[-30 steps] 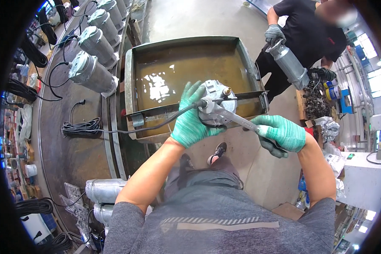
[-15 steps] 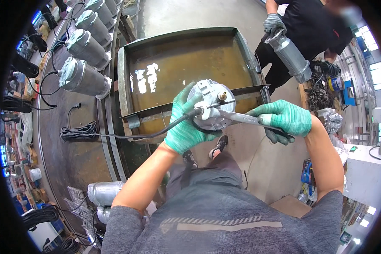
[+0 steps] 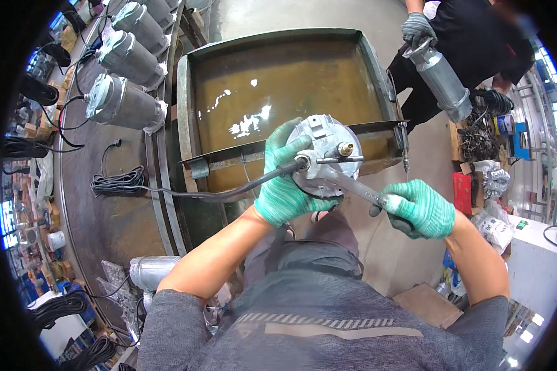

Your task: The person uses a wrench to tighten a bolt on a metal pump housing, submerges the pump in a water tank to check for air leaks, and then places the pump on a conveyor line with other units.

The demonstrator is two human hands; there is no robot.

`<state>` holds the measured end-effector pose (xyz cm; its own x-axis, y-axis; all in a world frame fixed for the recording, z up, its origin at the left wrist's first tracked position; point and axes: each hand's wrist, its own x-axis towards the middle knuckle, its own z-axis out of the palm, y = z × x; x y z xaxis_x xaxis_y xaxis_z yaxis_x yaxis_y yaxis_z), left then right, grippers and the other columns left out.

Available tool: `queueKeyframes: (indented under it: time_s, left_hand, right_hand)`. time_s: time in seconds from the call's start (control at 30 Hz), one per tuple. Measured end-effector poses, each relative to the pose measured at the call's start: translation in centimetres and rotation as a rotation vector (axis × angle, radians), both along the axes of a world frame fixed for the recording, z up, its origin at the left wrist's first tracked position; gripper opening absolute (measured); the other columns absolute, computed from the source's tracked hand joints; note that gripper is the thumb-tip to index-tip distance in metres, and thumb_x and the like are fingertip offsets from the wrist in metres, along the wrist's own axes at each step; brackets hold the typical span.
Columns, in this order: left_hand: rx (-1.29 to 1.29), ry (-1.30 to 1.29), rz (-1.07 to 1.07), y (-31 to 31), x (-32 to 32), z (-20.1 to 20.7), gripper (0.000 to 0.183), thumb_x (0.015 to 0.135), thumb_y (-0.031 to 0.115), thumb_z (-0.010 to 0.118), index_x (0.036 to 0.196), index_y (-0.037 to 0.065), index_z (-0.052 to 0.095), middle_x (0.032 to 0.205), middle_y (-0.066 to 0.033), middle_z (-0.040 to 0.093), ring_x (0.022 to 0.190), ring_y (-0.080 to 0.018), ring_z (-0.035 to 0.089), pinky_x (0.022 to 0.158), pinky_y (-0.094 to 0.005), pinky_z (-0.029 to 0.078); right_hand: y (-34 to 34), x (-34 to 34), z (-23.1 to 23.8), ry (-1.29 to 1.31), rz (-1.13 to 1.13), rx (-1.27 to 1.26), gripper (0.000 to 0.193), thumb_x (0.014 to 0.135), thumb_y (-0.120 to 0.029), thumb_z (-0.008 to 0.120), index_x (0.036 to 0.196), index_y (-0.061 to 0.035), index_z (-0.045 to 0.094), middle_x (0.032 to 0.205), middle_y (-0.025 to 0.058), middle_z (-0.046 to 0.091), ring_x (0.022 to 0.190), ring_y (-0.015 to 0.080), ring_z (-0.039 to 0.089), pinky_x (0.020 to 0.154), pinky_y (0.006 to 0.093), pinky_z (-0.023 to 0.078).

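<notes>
A round grey metal submersible pump [image 3: 319,128] is held end-on toward me over the near edge of the water tank. My left hand [image 3: 281,199], in a green knit glove, is closed around its left side and underside. A brass fitting [image 3: 345,149] sticks up from the pump's end. From a gland on its left a black cable [image 3: 241,189] runs off leftward. The gloved right hand [image 3: 422,209] is closed on the handle of a steel open-end wrench [image 3: 358,188], whose jaw sits around the cable gland. The wrench slants down to the right.
The metal tank [image 3: 272,86] of brownish water lies ahead. On the left bench [image 3: 99,210], several similar pumps [image 3: 125,104] stand in a row near a coiled cable [image 3: 119,180]. At the far right, a co-worker's gloved hand [image 3: 418,28] carries another metal cylinder [image 3: 440,81].
The wrench handle has swung down toward me, with my right hand moving lower. My left hand keeps its hold on the pump. The view has shifted slightly.
</notes>
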<state>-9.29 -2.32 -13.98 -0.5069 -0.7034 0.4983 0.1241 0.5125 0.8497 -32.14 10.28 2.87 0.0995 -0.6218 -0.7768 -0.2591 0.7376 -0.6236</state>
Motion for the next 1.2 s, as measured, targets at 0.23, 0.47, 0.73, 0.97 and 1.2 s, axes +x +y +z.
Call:
queueKeyframes:
  time_s: [0.23,0.47,0.73,0.97,1.2]
  left_hand:
    - [-0.03,-0.027,0.025,-0.4,-0.3,0.3,0.116,0.048,0.038,0.101,0.144,0.018,0.039,0.149,-0.0179,0.036,0.14,-0.0375,0.041,0.117,-0.0492,0.04]
    - [0.034,0.032,-0.059,-1.0,-0.2,-0.4,0.114,0.049,0.04,0.101,0.146,0.022,0.044,0.152,-0.0221,0.034,0.139,-0.0433,0.04,0.113,-0.0547,0.043]
    - [0.053,0.009,-0.067,-1.2,0.3,0.0,0.117,0.046,0.041,0.103,0.145,0.022,0.044,0.152,-0.02,0.034,0.141,-0.042,0.039,0.114,-0.0536,0.043]
    - [0.158,0.075,-0.116,-0.7,-0.1,0.3,0.123,0.041,0.038,0.104,0.146,0.019,0.043,0.151,-0.0179,0.034,0.141,-0.0406,0.039,0.117,-0.0518,0.04]
    - [0.222,0.0,-0.151,-0.3,0.6,-1.1,0.123,0.043,0.036,0.102,0.148,0.019,0.041,0.15,-0.0178,0.036,0.14,-0.0392,0.04,0.117,-0.049,0.04]
  right_hand:
    - [1.1,2.1,-0.2,-0.09,-0.155,0.055,0.04,0.107,-0.039,0.052,0.107,-0.0022,0.069,0.055,-0.0027,0.045,0.045,0.0058,0.04,0.044,0.0252,0.031]
    - [2.3,4.8,-0.4,-0.127,-0.301,0.064,0.042,0.107,-0.039,0.053,0.112,-0.0001,0.068,0.055,-0.0029,0.045,0.045,0.006,0.039,0.044,0.0246,0.031]
    - [3.2,5.9,-1.5,-0.152,-0.36,0.001,0.046,0.106,-0.041,0.053,0.111,0.0027,0.067,0.056,-0.0016,0.046,0.046,0.0067,0.041,0.045,0.0245,0.034]
    - [4.3,6.8,-1.7,-0.182,-0.376,-0.034,0.044,0.107,-0.041,0.051,0.117,-0.0006,0.068,0.058,-0.0019,0.046,0.049,0.0069,0.043,0.046,0.0254,0.037]
    - [4.9,7.1,-2.0,-0.199,-0.406,-0.079,0.048,0.105,-0.041,0.053,0.117,0.0039,0.064,0.058,-0.0002,0.049,0.043,0.0069,0.042,0.039,0.0237,0.032]
